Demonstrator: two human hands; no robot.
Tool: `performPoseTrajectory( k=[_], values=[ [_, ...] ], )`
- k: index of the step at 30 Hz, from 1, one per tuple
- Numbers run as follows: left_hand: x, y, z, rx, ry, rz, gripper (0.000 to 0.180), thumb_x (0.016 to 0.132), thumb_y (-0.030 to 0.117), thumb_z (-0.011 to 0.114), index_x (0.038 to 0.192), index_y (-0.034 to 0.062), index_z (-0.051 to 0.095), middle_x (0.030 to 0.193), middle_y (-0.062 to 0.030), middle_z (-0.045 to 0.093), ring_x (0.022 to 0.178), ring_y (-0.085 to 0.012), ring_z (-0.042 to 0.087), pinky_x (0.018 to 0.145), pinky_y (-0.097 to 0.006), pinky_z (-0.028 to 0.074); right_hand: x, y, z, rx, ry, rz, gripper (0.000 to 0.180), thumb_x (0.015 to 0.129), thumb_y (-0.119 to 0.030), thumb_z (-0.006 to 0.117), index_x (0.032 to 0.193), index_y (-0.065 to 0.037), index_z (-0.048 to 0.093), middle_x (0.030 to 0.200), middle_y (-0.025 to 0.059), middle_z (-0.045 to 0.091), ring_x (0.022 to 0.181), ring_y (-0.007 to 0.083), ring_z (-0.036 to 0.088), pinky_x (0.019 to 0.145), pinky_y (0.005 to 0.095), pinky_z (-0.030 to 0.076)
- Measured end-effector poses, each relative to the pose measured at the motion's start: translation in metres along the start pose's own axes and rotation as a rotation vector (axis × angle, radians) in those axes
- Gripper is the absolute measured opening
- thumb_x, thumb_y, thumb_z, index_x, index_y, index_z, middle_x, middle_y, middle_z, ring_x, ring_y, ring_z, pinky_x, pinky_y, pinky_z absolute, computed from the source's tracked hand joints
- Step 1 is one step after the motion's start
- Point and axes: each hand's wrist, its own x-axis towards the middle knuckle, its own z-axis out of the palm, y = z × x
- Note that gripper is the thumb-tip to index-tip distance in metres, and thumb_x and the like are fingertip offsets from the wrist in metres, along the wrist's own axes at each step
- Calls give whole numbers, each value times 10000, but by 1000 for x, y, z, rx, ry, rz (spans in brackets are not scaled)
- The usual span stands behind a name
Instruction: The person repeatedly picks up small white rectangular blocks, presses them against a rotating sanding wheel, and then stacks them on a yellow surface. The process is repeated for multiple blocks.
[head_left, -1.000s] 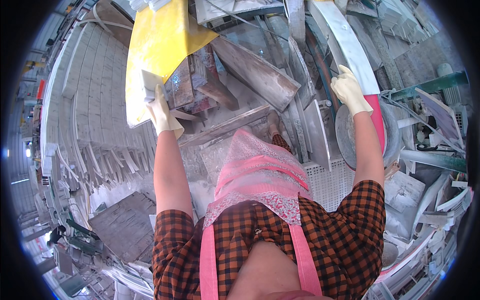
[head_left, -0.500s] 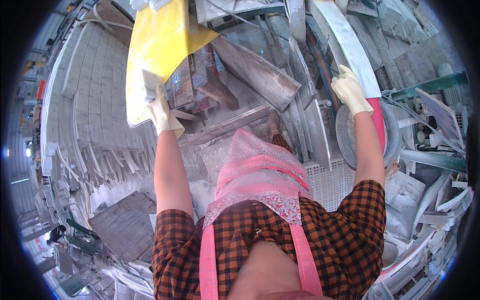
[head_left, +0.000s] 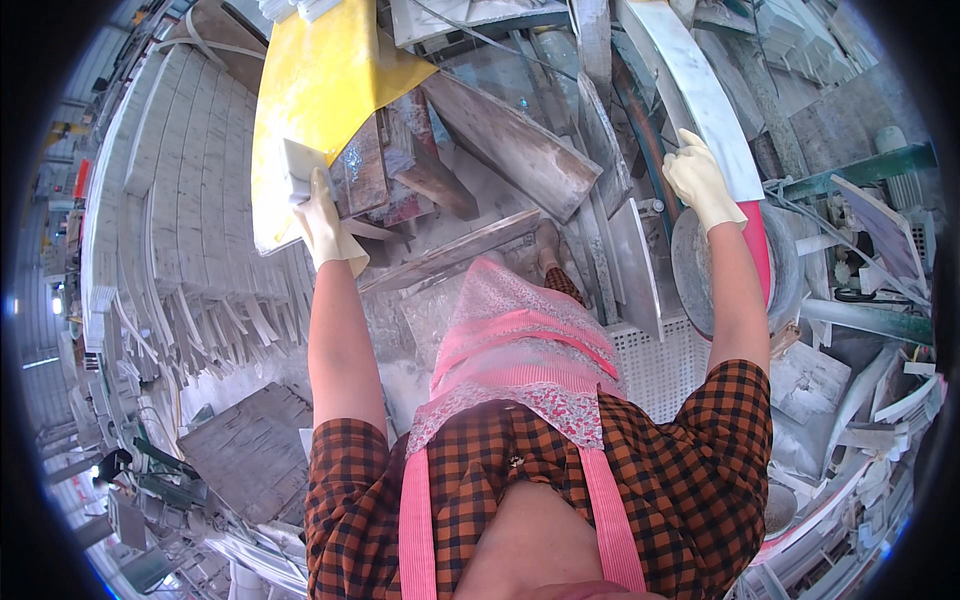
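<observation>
My left hand [head_left: 325, 225], in a cream rubber glove, grips the near end of a small white stone block [head_left: 302, 170]. That block lies over a glossy yellow sheet [head_left: 308, 85] at the upper left. On the right, my gloved right hand [head_left: 700, 180] is at the left edge of a long white marble strip [head_left: 705, 95], close to its near end. Its fingers are curled against the strip, with one finger sticking up; their tips are partly hidden. Just below the strip's end runs a pink-red band [head_left: 755, 245] over a grey round wheel-like part [head_left: 692, 265].
Long grey-white stone slabs [head_left: 185, 150] are stacked at the left. Dusty boards [head_left: 510, 150] lean between my hands, and a thin upright slab [head_left: 635, 265] stands near my feet. Green metal bars [head_left: 850, 172] and cables are at the right. A perforated white plate [head_left: 660, 370] lies below.
The near end of the marble strip has slid very slightly toward me along the pink-red band. Both hands stay where they were.
</observation>
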Motion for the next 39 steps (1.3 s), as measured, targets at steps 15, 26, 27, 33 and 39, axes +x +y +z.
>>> performPoseTrajectory(
  k=[15, 26, 27, 33, 39],
  values=[
    [-1, 1, 0, 49, 19, 15, 527, 948, 326, 687, 1253, -100, 635, 1126, -217, 714, 993, -275, 663, 868, -395, 510, -1, 0, -1, -31, 38, -35, 290, 877, -104, 509, 692, -35, 722, 694, 176, 714, 780, 271, 735, 1159, 379, 405],
    [0, -2, -1, 56, 28, 30, 569, 939, 342, 706, 1271, -110, 612, 1146, -216, 703, 1002, -270, 655, 875, -391, 508, -1, -1, -3, -20, -11, -14, 277, 879, -109, 514, 735, -18, 733, 741, 189, 727, 858, 291, 738, 1160, 380, 405],
    [1, -2, -1, 57, 21, 8, 567, 940, 341, 705, 1271, -110, 613, 1146, -217, 703, 1002, -271, 655, 875, -391, 508, -1, 0, -3, -15, -30, 1, 284, 884, -112, 510, 746, -11, 737, 766, 196, 731, 903, 294, 733, 1161, 380, 404],
    [-1, 1, -1, 45, 14, 24, 552, 944, 328, 700, 1268, -110, 618, 1146, -218, 703, 996, -271, 656, 873, -389, 509, 1, 0, 3, 30, -102, 77, 340, 924, -131, 476, 812, 22, 759, 898, 232, 744, 1151, 311, 668, 1171, 377, 388],
    [-4, 7, -1, 59, 10, 3, 520, 958, 301, 682, 1290, -92, 609, 1180, -203, 692, 1030, -263, 648, 895, -386, 501, 2, 0, -1, 38, -154, 83, 347, 936, -130, 468, 831, 15, 765, 904, 231, 746, 1143, 309, 674, 1182, 370, 370]
  ],
)
